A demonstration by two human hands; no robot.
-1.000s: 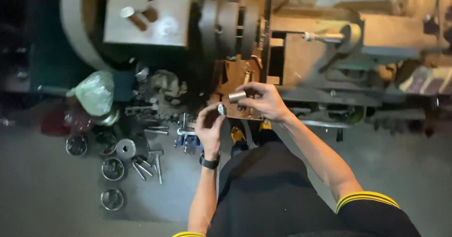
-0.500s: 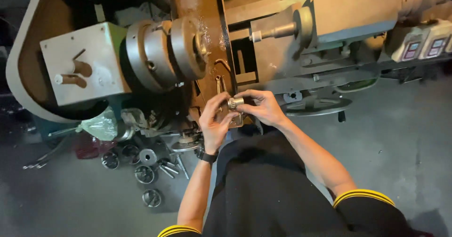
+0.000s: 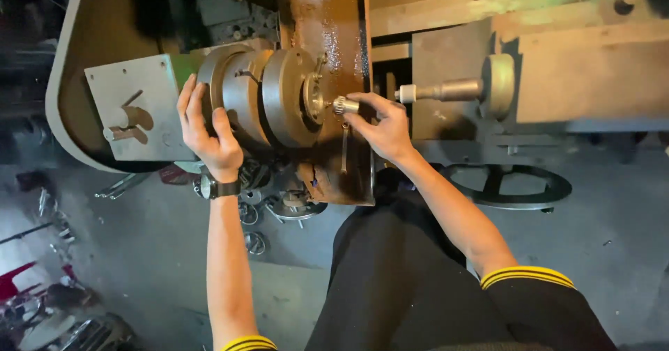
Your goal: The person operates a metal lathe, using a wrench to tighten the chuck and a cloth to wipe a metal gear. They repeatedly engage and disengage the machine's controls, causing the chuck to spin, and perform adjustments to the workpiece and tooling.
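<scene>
I stand at a metal lathe. My left hand (image 3: 206, 129) grips the rim of the round grey chuck (image 3: 268, 100) on the headstock, fingers curled over its edge. My right hand (image 3: 380, 125) holds a small knurled metal part (image 3: 343, 105) against the chuck's face, fingertips pinched around it. A black watch sits on my left wrist. The tailstock spindle (image 3: 446, 89) points at the chuck from the right, apart from my right hand.
A grey headstock cover with a lever (image 3: 132, 114) is left of the chuck. A dark handwheel (image 3: 505, 184) hangs below the bed at right. Several metal rings and parts (image 3: 279, 208) lie on the grey floor. My dark trousers fill the lower middle.
The view moved closer to the lathe. My left hand left the small part and took hold of the chuck rim. My right hand carried the part up to the chuck face.
</scene>
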